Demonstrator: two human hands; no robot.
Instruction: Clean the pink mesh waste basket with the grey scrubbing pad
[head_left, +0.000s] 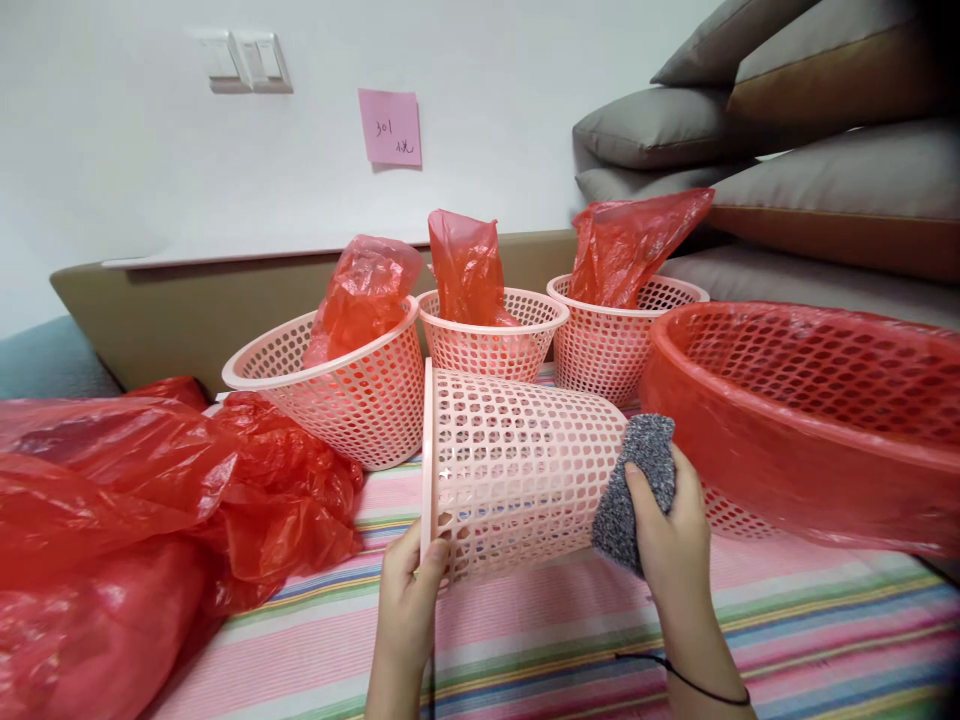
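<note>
A pink perforated plastic wastebasket (pixel 525 465) lies on its side between my hands, its open rim toward the left and its base toward the right. My left hand (pixel 412 580) grips the lower part of the rim, thumb outside and fingers partly hidden inside. In my right hand (pixel 671 530) is a dark grey scrubbing sponge (pixel 637 490), pressed against the base end of the wastebasket. A black cord circles my right wrist.
Behind stand three more pink wastebaskets (pixel 375 400) with red plastic bags (pixel 465 270) poking out. At right is a wastebasket lined in red film (pixel 795 460). Crumpled red bags (pixel 172 500) lie left on the striped cloth (pixel 525 640). Grey cushions (pixel 840 200) are piled back right.
</note>
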